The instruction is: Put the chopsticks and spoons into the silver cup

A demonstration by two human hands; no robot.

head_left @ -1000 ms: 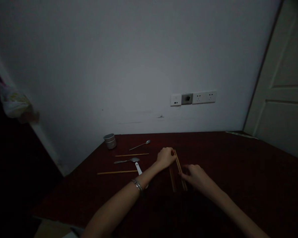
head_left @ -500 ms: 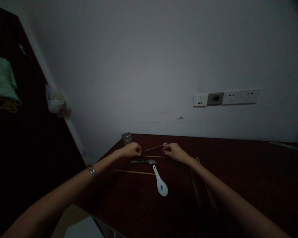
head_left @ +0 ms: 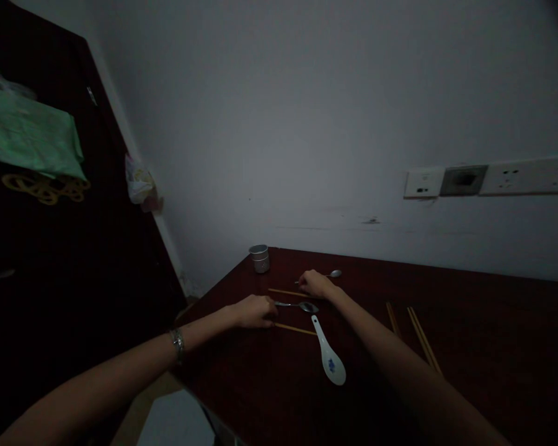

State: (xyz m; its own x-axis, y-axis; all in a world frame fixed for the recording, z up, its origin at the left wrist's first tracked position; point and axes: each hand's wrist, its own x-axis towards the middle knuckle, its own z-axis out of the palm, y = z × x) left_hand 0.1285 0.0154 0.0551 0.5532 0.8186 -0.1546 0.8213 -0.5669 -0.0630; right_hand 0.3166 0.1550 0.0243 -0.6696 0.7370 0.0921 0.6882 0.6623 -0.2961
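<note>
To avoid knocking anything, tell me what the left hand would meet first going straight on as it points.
Probably the nearer metal spoon: its handle lies right at the left hand, though whether they touch is hard to tell.

Table [head_left: 279,387]: dark red top, lower centre to right edge of frame. Metal cup [head_left: 260,260] upright at its far corner, centre of frame. Small spoon [head_left: 335,273] right of the cup, handle partly hidden. Below it, upper chopstick [head_left: 286,292], lying crosswise; then metal spoon [head_left: 309,306], bowl to the right; then lower chopstick [head_left: 295,329], right end by the handle of white spoon [head_left: 332,365], blue motif in bowl. Lower right: light chopsticks [head_left: 424,339], slanting; darker chopsticks [head_left: 392,317] just left, lower part hidden, count unclear
</note>
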